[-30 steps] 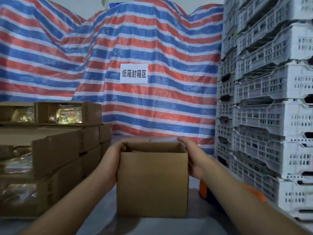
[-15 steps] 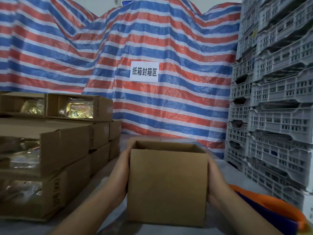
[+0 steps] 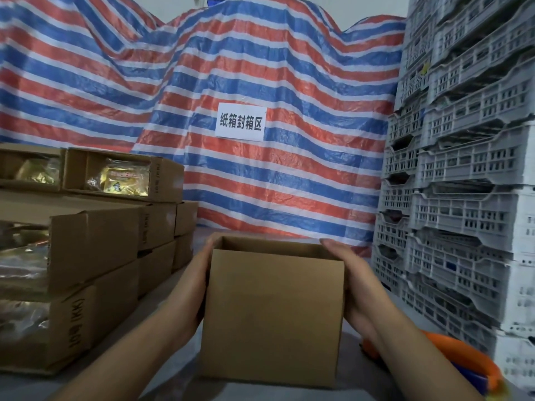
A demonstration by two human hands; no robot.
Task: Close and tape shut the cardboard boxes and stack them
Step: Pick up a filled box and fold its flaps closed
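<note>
A plain brown cardboard box (image 3: pixel 272 314) stands upright on the grey surface right in front of me, its top open and its flaps not visible. My left hand (image 3: pixel 197 282) lies flat against the box's left side, fingertips reaching the far top corner. My right hand (image 3: pixel 351 282) presses flat on the right side, fingers straight along the upper edge. The inside of the box is hidden from this angle.
Stacked cardboard boxes (image 3: pixel 95 250) fill the left, some open with gold packets showing. Grey plastic crates (image 3: pixel 463 198) tower on the right. An orange and blue object (image 3: pixel 469 357) lies by my right forearm. A striped tarp (image 3: pixel 260 68) with a white sign (image 3: pixel 240 123) hangs behind.
The box has come closer to me and looks larger in view. My hands moved from its top corners to flat on its sides.
</note>
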